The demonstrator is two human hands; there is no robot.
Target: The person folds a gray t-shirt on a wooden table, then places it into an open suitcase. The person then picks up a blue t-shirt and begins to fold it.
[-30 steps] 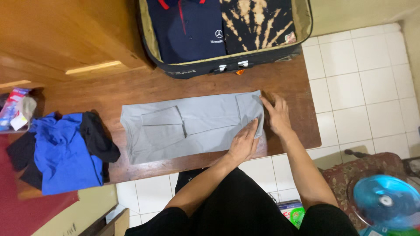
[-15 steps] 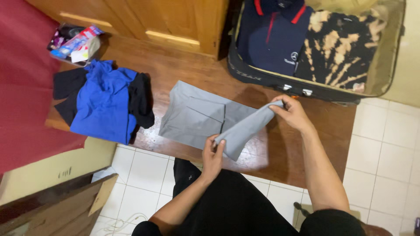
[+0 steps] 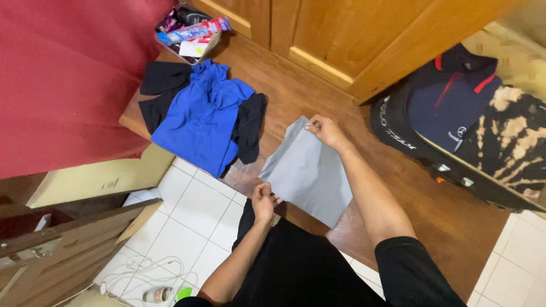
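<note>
- The open suitcase (image 3: 398, 133) at my right holds a folded navy polo (image 3: 449, 96) and a bleach-patterned black shirt (image 3: 512, 142).
- My left hand (image 3: 263, 200) and right hand (image 3: 324, 129) each pinch a corner of the smooth, folded grey T-shirt (image 3: 310, 170) on the wooden desk (image 3: 432, 222).

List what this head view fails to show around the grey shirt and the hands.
- Grey shirt: its folded-under layers, hidden by its own top layer.
- Right hand: fingertips tucked behind the shirt's far corner.
- Left hand: grip on the near corner, too small to tell.
- Suitcase: far side cut off by the right edge.
- Black garment: mostly covered by the blue shirt.
- Box: contents too small.
</note>
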